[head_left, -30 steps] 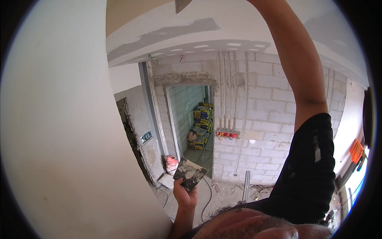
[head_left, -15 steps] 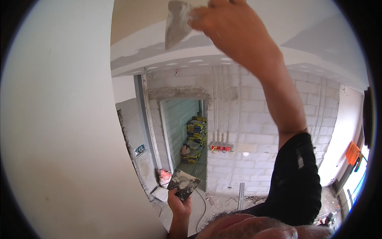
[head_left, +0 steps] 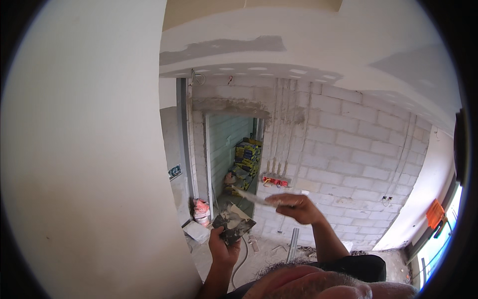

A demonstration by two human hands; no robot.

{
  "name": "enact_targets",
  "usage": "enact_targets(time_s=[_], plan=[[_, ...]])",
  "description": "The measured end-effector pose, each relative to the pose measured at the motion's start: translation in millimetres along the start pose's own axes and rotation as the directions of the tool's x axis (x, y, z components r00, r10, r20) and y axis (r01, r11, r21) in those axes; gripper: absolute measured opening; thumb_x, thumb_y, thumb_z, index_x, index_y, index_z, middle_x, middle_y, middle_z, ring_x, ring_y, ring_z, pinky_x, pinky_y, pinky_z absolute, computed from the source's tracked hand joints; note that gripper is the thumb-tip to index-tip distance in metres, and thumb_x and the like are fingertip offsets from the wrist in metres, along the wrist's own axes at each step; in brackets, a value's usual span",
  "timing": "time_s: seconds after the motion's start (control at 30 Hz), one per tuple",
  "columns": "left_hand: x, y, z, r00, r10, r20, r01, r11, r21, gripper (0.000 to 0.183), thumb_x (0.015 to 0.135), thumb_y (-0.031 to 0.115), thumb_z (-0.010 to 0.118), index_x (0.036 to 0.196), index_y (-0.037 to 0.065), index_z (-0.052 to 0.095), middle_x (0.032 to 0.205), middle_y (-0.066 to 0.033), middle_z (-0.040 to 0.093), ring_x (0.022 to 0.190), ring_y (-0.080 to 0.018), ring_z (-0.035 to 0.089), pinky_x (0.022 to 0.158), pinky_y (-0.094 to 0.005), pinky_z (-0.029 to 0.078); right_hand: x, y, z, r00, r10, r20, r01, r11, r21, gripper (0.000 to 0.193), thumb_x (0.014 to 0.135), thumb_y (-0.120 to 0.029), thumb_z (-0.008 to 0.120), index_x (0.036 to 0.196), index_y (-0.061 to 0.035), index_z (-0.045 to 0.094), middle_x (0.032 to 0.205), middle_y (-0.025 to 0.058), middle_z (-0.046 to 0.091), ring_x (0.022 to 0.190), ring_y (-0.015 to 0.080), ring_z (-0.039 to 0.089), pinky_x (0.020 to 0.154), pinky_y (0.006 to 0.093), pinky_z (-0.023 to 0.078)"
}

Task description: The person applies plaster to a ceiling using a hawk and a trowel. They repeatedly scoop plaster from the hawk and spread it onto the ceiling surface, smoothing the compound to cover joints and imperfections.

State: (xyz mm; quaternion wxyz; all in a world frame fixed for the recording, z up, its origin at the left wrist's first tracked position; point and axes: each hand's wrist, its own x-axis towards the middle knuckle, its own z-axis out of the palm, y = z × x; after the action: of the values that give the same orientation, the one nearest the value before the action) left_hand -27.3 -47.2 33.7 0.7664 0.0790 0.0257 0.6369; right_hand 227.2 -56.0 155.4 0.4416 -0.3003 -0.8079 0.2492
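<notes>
My left hand (head_left: pixel 225 249) grips a dark, roughly square plate (head_left: pixel 240 234) by its near edge, thumb on top. A mound of whitish filler (head_left: pixel 233 215) is smeared over the plate's upper face. Above and to the right, my right hand (head_left: pixel 295 207) is closed around a putty knife (head_left: pixel 252 197), its blade seen nearly edge-on and pointing left over the plate. The blade looks apart from the filler, though the gap is hard to judge. Overhead, the white ceiling edge carries a grey filler patch (head_left: pixel 224 48).
A smooth pale wall surface (head_left: pixel 84 149) stands close on my left. Ahead is a block wall (head_left: pixel 343 149) with a red electrical box (head_left: pixel 275 180). Stacked yellow-and-blue bags (head_left: pixel 246 157) lie beyond the doorway. A metal profile (head_left: pixel 293 244) rises from the floor; an orange cloth (head_left: pixel 435 214) hangs at right.
My right hand has come down from the ceiling with the putty knife to just above the plate. My left hand still holds the plate, and the view has shifted slightly.
</notes>
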Motion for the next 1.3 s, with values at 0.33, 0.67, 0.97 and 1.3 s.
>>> enact_targets(time_s=[0.33,0.67,0.97,1.3], plan=[[9,4,-17,0.998,0.017,0.067,-0.017,1.0,-0.002,0.031,0.092,0.015,0.052,0.12,0.005,0.059,0.112,-0.0083,0.071,0.101,-0.0246,0.072,0.088,-0.0408,0.059,-26,62,-8,0.992,-0.011,0.13,0.026,0.993,-0.112,0.046,0.084,0.012,0.069,0.124,-0.0106,0.072,0.127,0.0136,0.071,0.115,0.025,0.068,0.092,0.0381,0.056],[2,-4,1,0.996,0.086,-0.035,-0.084,0.996,0.043,0.022,0.091,0.014,0.056,0.112,0.007,0.062,0.099,-0.0032,0.071,0.083,-0.0173,0.069,0.064,-0.0309,0.053,45,-23,-65,0.925,-0.2,-0.324,0.015,0.869,-0.495,0.031,0.091,0.0,0.066,0.122,-0.0028,0.069,0.122,0.013,0.071,0.109,0.0234,0.068,0.094,0.0337,0.053],[0,-8,14,0.984,0.127,-0.128,-0.127,0.992,0.006,0.019,0.091,0.013,0.057,0.108,0.008,0.063,0.095,-0.0035,0.071,0.078,-0.0164,0.068,0.062,-0.0294,0.052,81,-21,-37,0.959,-0.074,-0.274,0.126,0.976,0.179,0.038,0.107,-0.006,0.047,0.144,-0.0062,0.046,0.124,0.013,0.067,0.093,0.0083,0.059,0.082,0.0258,0.049],[18,2,-29,0.999,-0.001,0.045,0.002,1.0,-0.014,0.028,0.092,0.013,0.051,0.117,0.005,0.059,0.108,-0.008,0.07,0.092,-0.0229,0.071,0.069,-0.0352,0.058,138,-64,-3,0.97,-0.068,-0.232,0.112,0.977,0.183,0.041,0.107,-0.013,0.049,0.147,-0.0006,0.048,0.115,0.0058,0.062,0.102,0.0126,0.058,0.089,0.027,0.048]])
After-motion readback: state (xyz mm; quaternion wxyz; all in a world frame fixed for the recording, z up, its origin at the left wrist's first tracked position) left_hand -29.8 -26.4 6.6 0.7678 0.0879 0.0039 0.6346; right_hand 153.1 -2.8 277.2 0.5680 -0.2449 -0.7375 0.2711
